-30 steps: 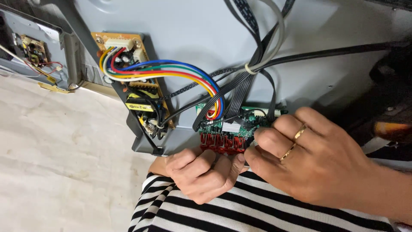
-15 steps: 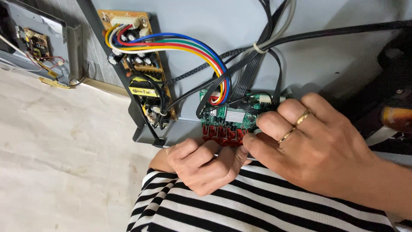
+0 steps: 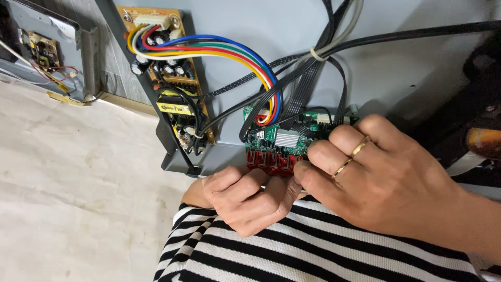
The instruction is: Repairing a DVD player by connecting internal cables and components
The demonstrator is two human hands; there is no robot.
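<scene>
A green circuit board point(image 3: 282, 137) with a row of red connectors point(image 3: 269, 161) sits on a grey metal panel point(image 3: 396, 73). My left hand point(image 3: 245, 201) is curled into a fist just below the red connectors, knuckles touching them. My right hand point(image 3: 376, 177), with two gold rings, lies over the board's right end, its fingertips pressed on the board's lower right edge. A coloured wire bundle point(image 3: 229, 49) and black flat cables point(image 3: 308, 89) plug into the green board. What lies under my fingers is hidden.
A brown power board point(image 3: 167, 78) with capacitors stands on a black bracket left of the green board. Another small board in a grey metal frame point(image 3: 44, 49) leans at the far left. A pale stone floor point(image 3: 68, 198) lies below. Striped black-and-white fabric point(image 3: 292, 250) covers the bottom.
The view has shifted slightly, so the boards sit a little higher. Both hands stay at the green board, almost still.
</scene>
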